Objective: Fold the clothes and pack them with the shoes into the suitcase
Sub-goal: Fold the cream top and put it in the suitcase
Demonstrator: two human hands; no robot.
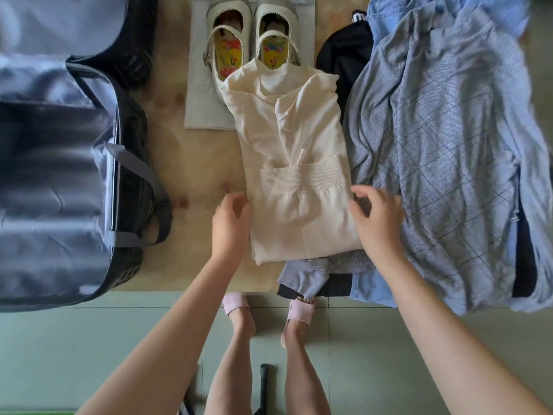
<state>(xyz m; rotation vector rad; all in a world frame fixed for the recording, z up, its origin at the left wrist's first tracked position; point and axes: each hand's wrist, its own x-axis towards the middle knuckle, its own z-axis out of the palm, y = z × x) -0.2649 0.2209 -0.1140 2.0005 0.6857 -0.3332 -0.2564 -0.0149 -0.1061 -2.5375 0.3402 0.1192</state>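
Observation:
A cream knit sweater (294,163) lies on the table in a narrow strip, sleeves folded in. My left hand (230,220) sits at its lower left edge with fingers loosely curled and nothing in them. At the lower right edge, my right hand (377,217) hovers with curled fingers, also holding nothing. A pair of white strap shoes (251,34) stands just beyond the sweater's collar. The open suitcase (59,175), lined in grey-blue, fills the left side.
A heap of blue and grey clothes (443,145) covers the table's right side, with a black garment (344,55) behind it. A folded pale cloth (203,109) lies under the shoes. The table's front edge (194,290) runs just past my hands; below are my feet on green floor.

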